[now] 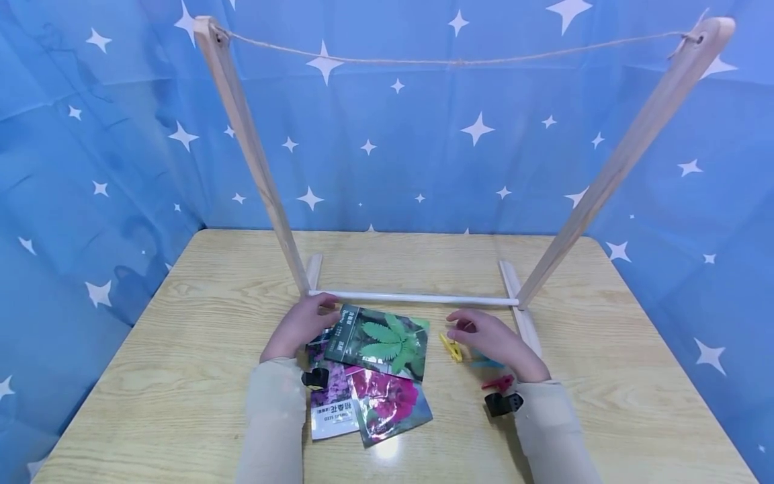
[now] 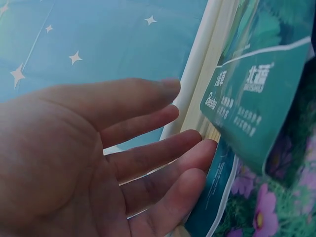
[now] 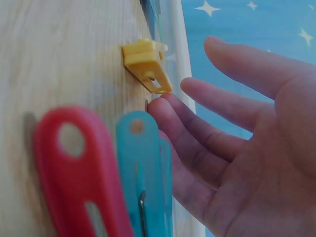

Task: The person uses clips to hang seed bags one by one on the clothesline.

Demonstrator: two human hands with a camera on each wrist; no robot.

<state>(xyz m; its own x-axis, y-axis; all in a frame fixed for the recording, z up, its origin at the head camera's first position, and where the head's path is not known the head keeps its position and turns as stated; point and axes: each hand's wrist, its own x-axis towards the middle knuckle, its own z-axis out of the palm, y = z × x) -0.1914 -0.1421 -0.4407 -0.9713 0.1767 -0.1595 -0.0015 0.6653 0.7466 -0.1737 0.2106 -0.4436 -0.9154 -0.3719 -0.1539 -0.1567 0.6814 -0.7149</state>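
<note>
My left hand [image 1: 305, 325] is beside the left end of a green seed packet [image 1: 379, 341] with a leaf picture, its fingers loosely extended. In the left wrist view the fingertips [image 2: 190, 190] are right at the edge of the packets, with nothing gripped. Under the green packet lie a purple-flower packet [image 1: 331, 403] and a pink-flower packet [image 1: 390, 407]. My right hand [image 1: 491, 336] hovers close by a yellow clothespin [image 1: 450, 347], fingers relaxed and parted. A blue clothespin [image 3: 139, 168] and a red clothespin [image 3: 79, 168] lie near that hand, the blue one partly hidden beneath it in the head view.
A wooden frame with a left post [image 1: 256, 154] and a right post [image 1: 625, 161] stands behind the hands. Twine [image 1: 393, 61] spans the post tops. A white rod [image 1: 417, 298] joins the bases on the wooden table [image 1: 181, 376]. A starry blue curtain [image 1: 417, 168] hangs behind.
</note>
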